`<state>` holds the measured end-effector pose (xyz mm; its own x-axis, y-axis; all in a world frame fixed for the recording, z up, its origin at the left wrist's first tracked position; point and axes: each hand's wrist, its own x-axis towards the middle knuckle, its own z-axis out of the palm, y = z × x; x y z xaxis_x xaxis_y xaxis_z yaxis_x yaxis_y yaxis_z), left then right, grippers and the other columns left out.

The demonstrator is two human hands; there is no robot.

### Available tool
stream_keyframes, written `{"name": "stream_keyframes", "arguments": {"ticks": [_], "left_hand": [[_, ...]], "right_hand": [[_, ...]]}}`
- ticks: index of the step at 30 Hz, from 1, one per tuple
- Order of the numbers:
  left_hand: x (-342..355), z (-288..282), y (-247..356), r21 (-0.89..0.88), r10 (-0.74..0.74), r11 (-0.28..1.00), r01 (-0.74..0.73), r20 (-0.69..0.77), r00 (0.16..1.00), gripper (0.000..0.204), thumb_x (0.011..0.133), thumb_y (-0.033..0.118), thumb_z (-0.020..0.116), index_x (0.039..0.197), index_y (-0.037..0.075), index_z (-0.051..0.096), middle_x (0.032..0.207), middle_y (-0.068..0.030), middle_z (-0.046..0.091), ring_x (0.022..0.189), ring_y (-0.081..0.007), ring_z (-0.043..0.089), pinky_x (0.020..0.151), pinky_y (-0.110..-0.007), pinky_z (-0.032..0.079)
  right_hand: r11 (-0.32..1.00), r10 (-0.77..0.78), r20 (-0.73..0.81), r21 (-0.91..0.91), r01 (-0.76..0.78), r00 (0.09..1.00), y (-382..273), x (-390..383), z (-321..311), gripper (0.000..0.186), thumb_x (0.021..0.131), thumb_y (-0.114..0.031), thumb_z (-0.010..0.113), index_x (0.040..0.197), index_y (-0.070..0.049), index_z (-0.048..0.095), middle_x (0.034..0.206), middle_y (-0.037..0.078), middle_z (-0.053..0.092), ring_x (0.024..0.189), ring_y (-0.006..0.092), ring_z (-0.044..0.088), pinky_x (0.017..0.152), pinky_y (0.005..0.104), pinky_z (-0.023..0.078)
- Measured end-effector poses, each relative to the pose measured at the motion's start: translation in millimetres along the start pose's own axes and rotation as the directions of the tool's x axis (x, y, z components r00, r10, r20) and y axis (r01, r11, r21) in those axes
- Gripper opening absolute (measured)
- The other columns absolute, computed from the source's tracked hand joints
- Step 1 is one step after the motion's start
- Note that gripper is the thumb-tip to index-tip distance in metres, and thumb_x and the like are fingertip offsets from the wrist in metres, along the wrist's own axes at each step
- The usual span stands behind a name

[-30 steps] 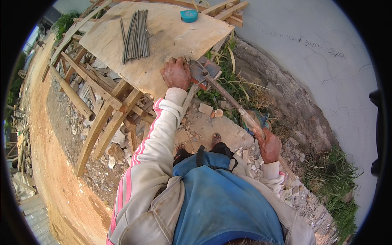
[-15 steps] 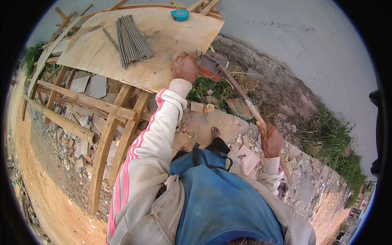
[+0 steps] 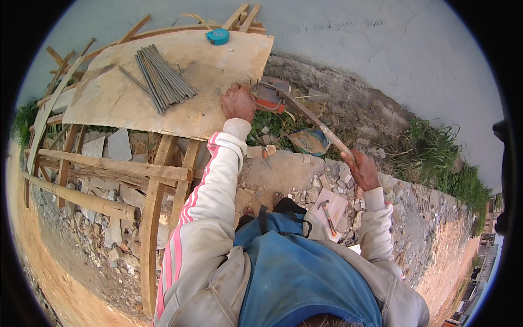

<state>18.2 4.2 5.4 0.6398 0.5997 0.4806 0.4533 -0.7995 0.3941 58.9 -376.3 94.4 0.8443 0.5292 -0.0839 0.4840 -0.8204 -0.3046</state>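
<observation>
My left hand [image 3: 238, 102] is closed at the right edge of a plywood sheet [image 3: 207, 65], beside small upright pegs. What its fingers hold, if anything, is hidden. In my right hand [image 3: 363, 170] is a long, worn bar [image 3: 318, 121], gripped near its near end. The bar slants away to the left and reaches a dark block with a red-orange side [image 3: 271, 99], next to the board's edge. A bundle of thin metal rods [image 3: 163, 79] lies on the plywood, with one rod apart to its left. A teal tape measure [image 3: 218, 36] sits at the board's far edge.
Wooden posts [image 3: 152, 234] and a bamboo pole [image 3: 87, 200] stand below the board at left. An orange-handled hammer [image 3: 328, 218] lies on a pale tile on the rubble. A grey wall [image 3: 381, 60] rises beyond, with weeds [image 3: 441, 144] along its foot.
The bar has swung away from me with my right hand, now lying at a shallower slant. My left hand stays closed by the board's edge. The whole view has shifted somewhat.
</observation>
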Motion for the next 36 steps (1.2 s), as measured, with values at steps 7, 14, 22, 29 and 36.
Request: {"name": "stream_keyframes", "arguments": {"ticks": [7, 14, 22, 29, 36], "left_hand": [[0.4, -1.8, -1.1, -0.094, -0.036, 0.995, 0.038, 0.028, 0.999, 0.026, 0.084, 0.02, 0.061, 0.104, 0.009, 0.072, 0.105, -0.0156, 0.067, 0.096, -0.0377, 0.066, 0.083, -0.049, 0.053], [1.5, -5.0, 0.1, -0.097, -0.023, 0.995, 0.023, -0.002, 1.0, 0.024, 0.082, 0.02, 0.063, 0.101, 0.01, 0.073, 0.103, -0.0156, 0.067, 0.093, -0.0373, 0.067, 0.083, -0.049, 0.054], [1.4, -2.7, -2.0, -0.121, -0.027, 0.992, 0.026, -0.005, 1.0, 0.025, 0.082, 0.02, 0.062, 0.101, 0.009, 0.074, 0.102, -0.0166, 0.067, 0.093, -0.0373, 0.067, 0.083, -0.048, 0.054], [6.3, -1.1, -4.3, -0.099, -0.009, 0.995, 0.014, 0.046, 0.999, 0.023, 0.083, 0.022, 0.064, 0.102, 0.012, 0.074, 0.104, -0.0154, 0.067, 0.096, -0.0365, 0.068, 0.084, -0.048, 0.055], [8.6, 2.0, -4.3, -0.093, -0.034, 0.995, 0.04, 0.069, 0.997, 0.025, 0.084, 0.023, 0.065, 0.104, 0.012, 0.073, 0.104, -0.0141, 0.067, 0.097, -0.0355, 0.068, 0.085, -0.048, 0.055]], "right_hand": [[0.998, -0.036, -0.039, 0.055, 0.038, 0.999, 10.2, -5.3, 12.4, 0.054, 0.099, -0.055, 0.051, 0.093, -0.002, 0.059, 0.074, 0.026, 0.059, 0.075, 0.0493, 0.059, 0.066, 0.0532, 0.044], [0.851, 0.083, 0.44, 0.435, -0.293, 0.894, 77.6, -41.0, -2.9, 0.054, 0.1, -0.058, 0.05, 0.088, -0.006, 0.054, 0.058, 0.006, 0.048, 0.049, 0.0207, 0.05, 0.048, 0.0359, 0.042], [0.926, 0.18, 0.19, 0.298, -0.232, 0.965, 141.2, -109.6, 19.2, 0.066, 0.099, -0.06, 0.052, 0.069, 0.0, 0.055, 0.057, 0.008, 0.047, 0.054, 0.0205, 0.049, 0.053, 0.0401, 0.04], [0.955, 0.258, -0.026, 0.157, -0.251, 0.966, 100.0, -134.0, 21.3, 0.067, 0.098, -0.061, 0.049, 0.077, 0.001, 0.064, 0.062, 0.021, 0.056, 0.062, 0.0386, 0.059, 0.06, 0.048, 0.044], [0.929, 0.346, -0.181, -0.071, -0.363, 0.921, 3.1, -181.1, 11.4, 0.061, 0.098, -0.059, 0.05, 0.084, -0.003, 0.069, 0.064, 0.023, 0.062, 0.064, 0.0437, 0.063, 0.06, 0.0515, 0.047]]}}
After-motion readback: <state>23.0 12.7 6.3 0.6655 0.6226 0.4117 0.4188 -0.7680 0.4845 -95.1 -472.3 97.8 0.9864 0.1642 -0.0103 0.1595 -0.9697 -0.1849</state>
